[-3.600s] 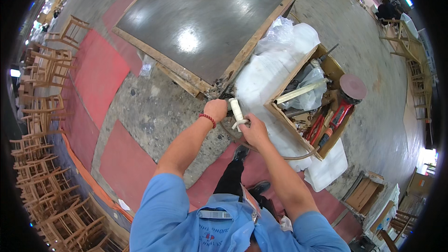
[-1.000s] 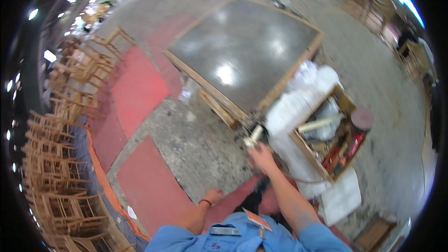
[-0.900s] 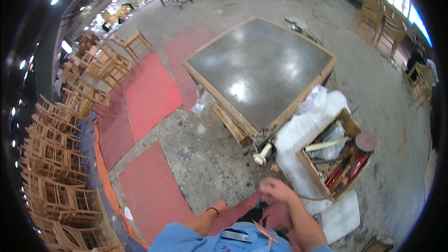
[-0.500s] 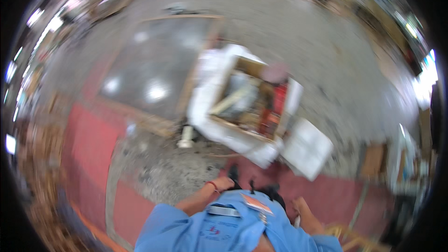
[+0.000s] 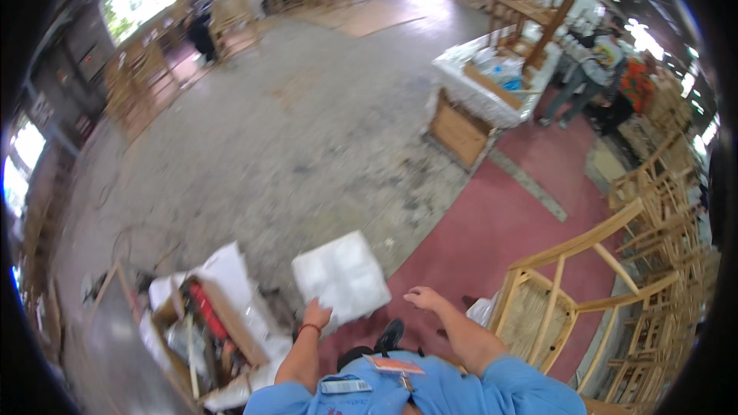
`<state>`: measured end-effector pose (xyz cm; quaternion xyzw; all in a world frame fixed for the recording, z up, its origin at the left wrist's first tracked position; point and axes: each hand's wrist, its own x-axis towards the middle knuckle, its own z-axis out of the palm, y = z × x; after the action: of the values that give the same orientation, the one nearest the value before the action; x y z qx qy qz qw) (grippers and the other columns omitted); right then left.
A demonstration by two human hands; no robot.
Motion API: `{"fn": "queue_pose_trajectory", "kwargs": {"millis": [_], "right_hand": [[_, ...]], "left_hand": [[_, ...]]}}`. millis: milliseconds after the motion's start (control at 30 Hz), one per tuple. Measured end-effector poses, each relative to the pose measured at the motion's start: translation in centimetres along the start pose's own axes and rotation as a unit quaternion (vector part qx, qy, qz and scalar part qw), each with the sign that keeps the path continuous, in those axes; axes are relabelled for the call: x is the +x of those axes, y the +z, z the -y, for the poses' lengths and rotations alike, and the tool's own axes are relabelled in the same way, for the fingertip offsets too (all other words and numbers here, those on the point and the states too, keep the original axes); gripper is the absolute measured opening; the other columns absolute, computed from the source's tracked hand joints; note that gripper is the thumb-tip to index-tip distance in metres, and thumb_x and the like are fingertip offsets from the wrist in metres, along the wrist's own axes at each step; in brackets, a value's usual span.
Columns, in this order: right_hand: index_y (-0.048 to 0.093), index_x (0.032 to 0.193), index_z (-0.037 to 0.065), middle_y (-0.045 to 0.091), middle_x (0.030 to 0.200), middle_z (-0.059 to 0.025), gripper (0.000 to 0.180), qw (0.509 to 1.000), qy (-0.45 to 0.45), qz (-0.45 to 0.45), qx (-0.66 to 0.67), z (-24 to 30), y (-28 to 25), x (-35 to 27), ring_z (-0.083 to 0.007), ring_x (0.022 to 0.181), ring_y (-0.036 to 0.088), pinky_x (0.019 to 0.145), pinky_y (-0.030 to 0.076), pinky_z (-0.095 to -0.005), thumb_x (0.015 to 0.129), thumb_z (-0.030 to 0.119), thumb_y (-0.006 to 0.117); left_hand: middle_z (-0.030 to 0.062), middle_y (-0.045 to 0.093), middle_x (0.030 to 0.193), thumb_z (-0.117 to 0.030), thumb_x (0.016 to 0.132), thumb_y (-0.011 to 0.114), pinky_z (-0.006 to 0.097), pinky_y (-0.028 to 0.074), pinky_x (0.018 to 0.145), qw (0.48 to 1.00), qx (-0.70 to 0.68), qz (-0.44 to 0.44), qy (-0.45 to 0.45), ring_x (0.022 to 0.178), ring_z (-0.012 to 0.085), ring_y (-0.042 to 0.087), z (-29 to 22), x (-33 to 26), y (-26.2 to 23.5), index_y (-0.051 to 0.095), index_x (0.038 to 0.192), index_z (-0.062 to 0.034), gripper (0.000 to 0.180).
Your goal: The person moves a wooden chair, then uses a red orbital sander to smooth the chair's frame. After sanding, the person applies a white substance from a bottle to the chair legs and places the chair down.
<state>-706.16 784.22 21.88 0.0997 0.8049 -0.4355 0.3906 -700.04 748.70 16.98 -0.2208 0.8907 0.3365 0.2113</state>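
Note:
My left hand [image 5: 317, 313] hangs beside the near-left edge of a white square piece [image 5: 342, 277], perhaps wrapped in foam; whether it touches it I cannot tell. Its fingers are loosely apart and nothing shows in them. My right hand [image 5: 422, 298] is held out over the red floor strip, to the right of the white piece, with fingers apart and nothing in them. At lower left stands an open box [image 5: 231, 321] in white wrapping, with red items [image 5: 207, 311] and a pale stick [image 5: 192, 353] inside.
A pale wooden chair [image 5: 516, 292] lies close on my right, with several more chairs [image 5: 661, 261] stacked beyond. Ahead right stand a white-wrapped table [image 5: 469, 96] and a brown panel [image 5: 459, 129]; people [image 5: 588, 69] work behind. A grey board [image 5: 127, 353] is at far lower left.
My view has swung to the right, so the box and white piece now sit further left. Both arms have come forward and up from beside my body. Chairs and people have come into view.

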Motion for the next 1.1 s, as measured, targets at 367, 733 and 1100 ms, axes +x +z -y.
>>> {"fn": "queue_pose_trajectory", "kwargs": {"millis": [367,733,1100], "right_hand": [[0.064,0.111,0.0,0.067,0.102,-0.0166,0.047,0.991,0.066,-0.113,0.026,-0.6,-14.0,-4.4,-0.0246,0.087,0.064,0.078,0.051,-0.0355,0.083,0.039,0.064],[0.063,0.115,0.005,0.067,0.099,-0.0145,0.042,0.977,0.164,-0.086,-0.109,-11.1,-23.9,5.2,-0.024,0.086,0.064,0.068,0.054,-0.038,0.085,0.035,0.064],[0.059,0.119,0.004,0.067,0.095,-0.013,0.041,0.875,0.167,-0.299,0.341,-7.8,-39.2,12.2,-0.0206,0.076,0.064,0.064,0.053,-0.0384,0.087,0.03,0.063]], "left_hand": [[0.0297,0.0,0.153,-0.051,0.061,0.077,0.046,0.012,0.117,0.975,0.117,0.038,-0.187,0.143,0.0422,0.007,-3.9,3.4,6.1,0.003,0.149,-0.0013,0.126],[0.0265,0.046,0.122,-0.044,0.071,0.071,0.045,0.04,0.097,0.902,0.385,0.194,-0.033,0.118,0.0343,0.046,-13.9,23.2,0.3,0.043,0.126,-0.001,0.075],[0.0226,0.068,0.096,-0.031,0.083,0.056,0.041,0.05,0.08,0.941,0.109,0.195,0.255,0.092,0.0351,0.066,-60.6,50.2,4.6,0.065,0.109,0.0025,0.044]]}}
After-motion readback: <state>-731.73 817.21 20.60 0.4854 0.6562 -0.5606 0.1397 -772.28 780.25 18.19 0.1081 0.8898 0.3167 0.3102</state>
